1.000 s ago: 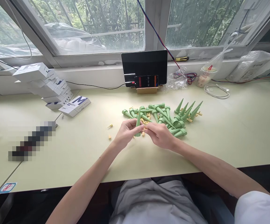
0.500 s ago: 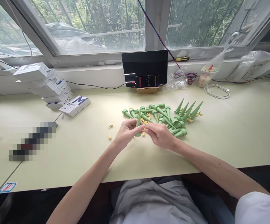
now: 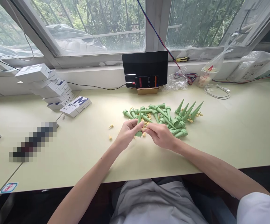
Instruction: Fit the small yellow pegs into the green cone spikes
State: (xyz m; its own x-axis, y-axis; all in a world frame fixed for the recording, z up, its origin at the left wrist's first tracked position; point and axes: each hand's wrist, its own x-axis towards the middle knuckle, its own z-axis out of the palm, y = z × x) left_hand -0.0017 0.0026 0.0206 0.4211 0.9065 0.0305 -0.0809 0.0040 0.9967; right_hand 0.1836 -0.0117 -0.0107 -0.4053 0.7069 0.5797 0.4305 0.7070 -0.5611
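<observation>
My left hand (image 3: 127, 133) is closed around a green plant-watering spike (image 3: 139, 117), whose tip points up and whose wide cap end shows below the thumb. Close beside it, my right hand (image 3: 159, 134) pinches a small yellow valve piece (image 3: 143, 128), which lies against the side of the spike or just next to it; the fingers partly hide the contact. Behind both hands spreads a pile of green spikes (image 3: 164, 115) with small yellow pieces among them. To the right, several spikes with yellow pieces fitted (image 3: 188, 112) lie with their tips raised.
Two loose yellow pieces (image 3: 110, 137) lie left of my hands. A phone (image 3: 147, 81) leans on a black tablet (image 3: 146, 63) at the back. White boxes (image 3: 53, 88) are stacked at left. At back right are a bagged cup (image 3: 206, 76) and a white cable (image 3: 216, 91).
The fingertips of my hands have parted slightly, and the yellow piece between them shows more clearly. The spike stays upright in my left hand. The view has shifted a little.
</observation>
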